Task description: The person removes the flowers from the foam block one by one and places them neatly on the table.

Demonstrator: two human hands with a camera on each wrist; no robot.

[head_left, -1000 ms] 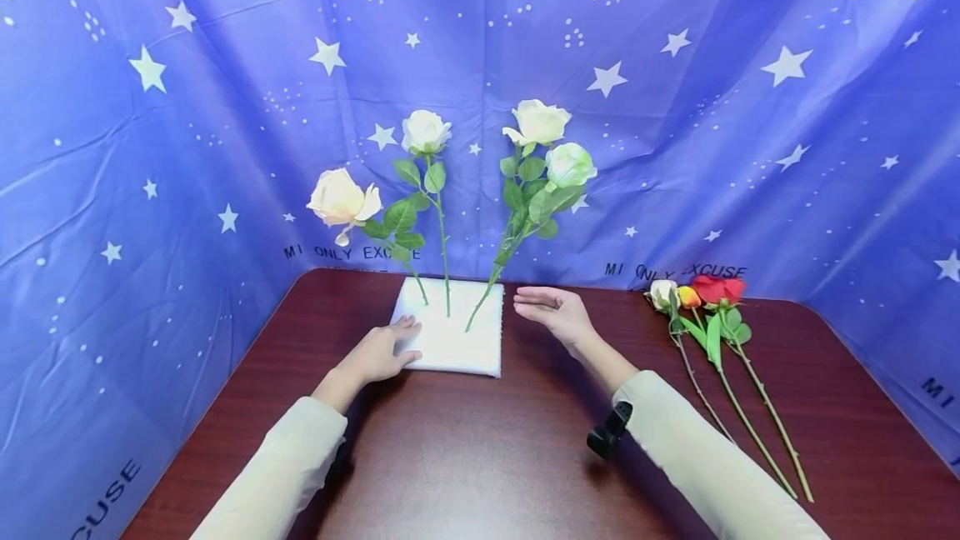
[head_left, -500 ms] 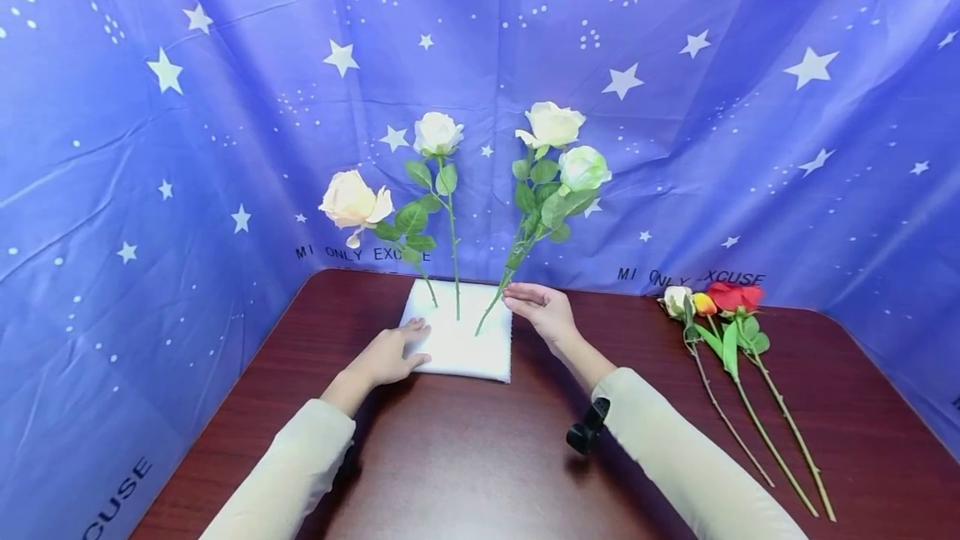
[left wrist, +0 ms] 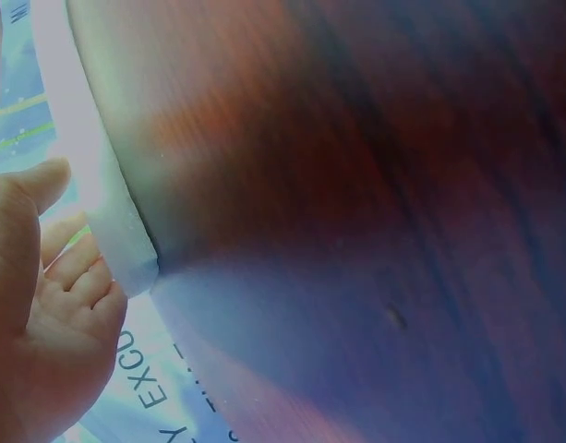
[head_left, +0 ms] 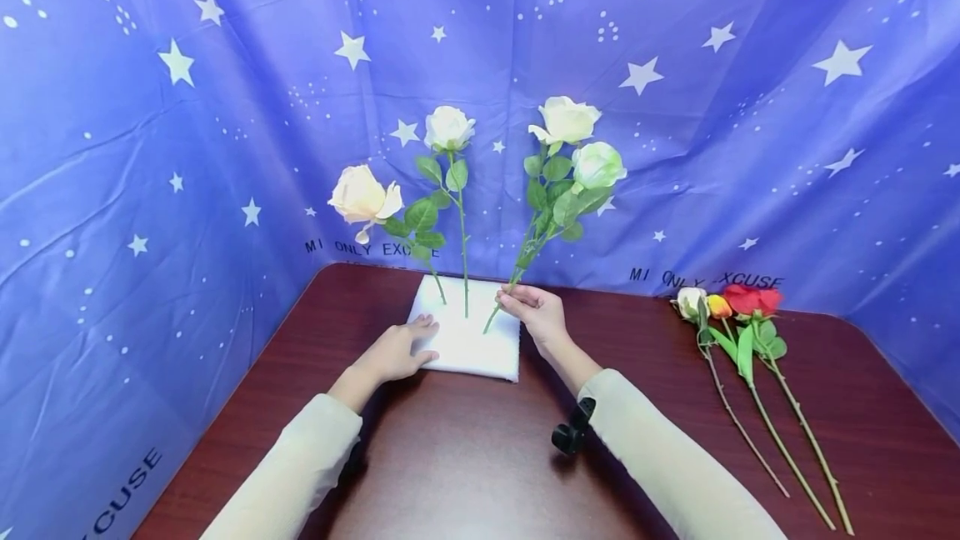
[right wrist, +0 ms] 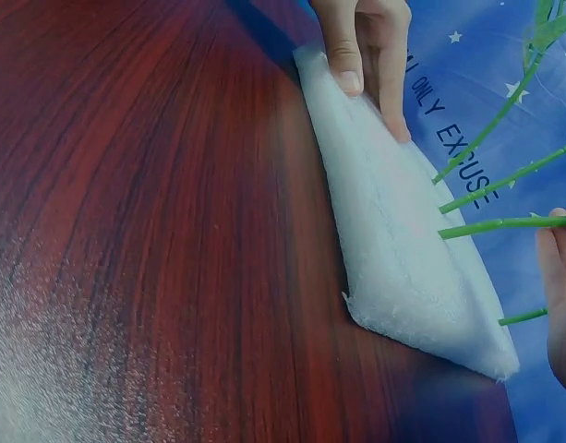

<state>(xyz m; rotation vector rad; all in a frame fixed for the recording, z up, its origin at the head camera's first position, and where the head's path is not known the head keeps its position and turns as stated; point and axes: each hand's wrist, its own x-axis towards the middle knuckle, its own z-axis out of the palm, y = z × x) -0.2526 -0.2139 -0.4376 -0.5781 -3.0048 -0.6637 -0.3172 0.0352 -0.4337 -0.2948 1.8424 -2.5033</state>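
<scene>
A white foam block (head_left: pixel 468 354) lies on the table with several artificial roses stuck in it. At its left stand a peach rose (head_left: pixel 362 194) and a white rose (head_left: pixel 450 128); a cream rose (head_left: pixel 567 119) and a green-tinged rose (head_left: pixel 597 165) lean right, close together. My left hand (head_left: pixel 393 353) rests on the block's left edge, thumb and fingers extended. With its fingertips my right hand (head_left: pixel 542 317) pinches a green rose stem (head_left: pixel 492 318) low down, just above the foam. Which of the two right-hand blooms it belongs to is unclear.
On the table's right lie a small white rose (head_left: pixel 691 303), an orange-yellow tulip (head_left: pixel 719 307) and a red rose (head_left: pixel 752 300), stems toward the near side. A blue starry curtain (head_left: pixel 487 40) hangs behind the dark wooden table (head_left: pixel 450 457).
My right hand has moved left from beside the block to a rose stem and now pinches it. My left hand stays on the foam. The head view has shifted slightly left.
</scene>
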